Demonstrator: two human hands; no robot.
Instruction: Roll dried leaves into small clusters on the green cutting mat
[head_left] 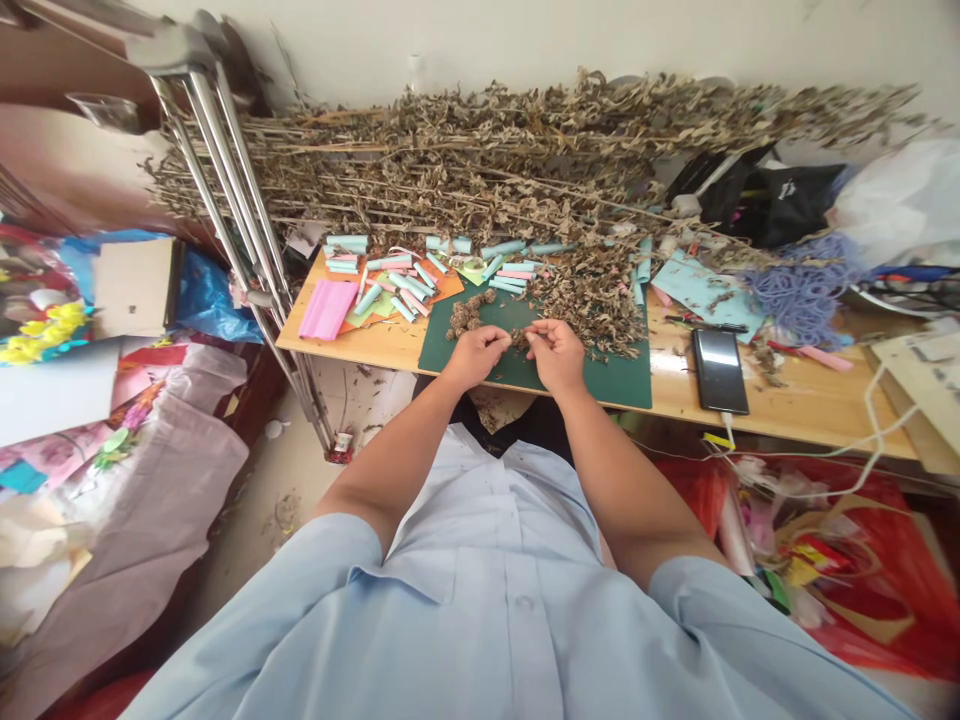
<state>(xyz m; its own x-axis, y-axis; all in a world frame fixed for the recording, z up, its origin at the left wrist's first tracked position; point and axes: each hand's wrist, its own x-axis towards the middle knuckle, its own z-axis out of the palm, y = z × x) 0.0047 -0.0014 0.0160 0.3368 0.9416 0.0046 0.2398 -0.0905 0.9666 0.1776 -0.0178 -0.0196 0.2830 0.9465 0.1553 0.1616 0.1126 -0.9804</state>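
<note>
Over a dark green cutting mat (615, 385), my left hand (477, 358) and my right hand (558, 355) face each other with fingertips pinched. A small bit of dried leaves (519, 341) shows between them, and both hands seem to grip it. Just beyond my left hand lies a small heap of brown, crumpled leaf balls (466, 312). To the right of my right hand, a loose pile of dry leaves (589, 300) covers part of the mat. Fine detail at the fingertips is too small to make out.
Long bundles of dried stalks (450, 170) lie along the wall. Rolled paper tubes (409, 285) and pink paper (328, 308) sit left on the wooden table (360, 345). A phone (720, 370) with a cable and purple cord (806, 285) are right. Metal crutches (240, 200) lean at the left.
</note>
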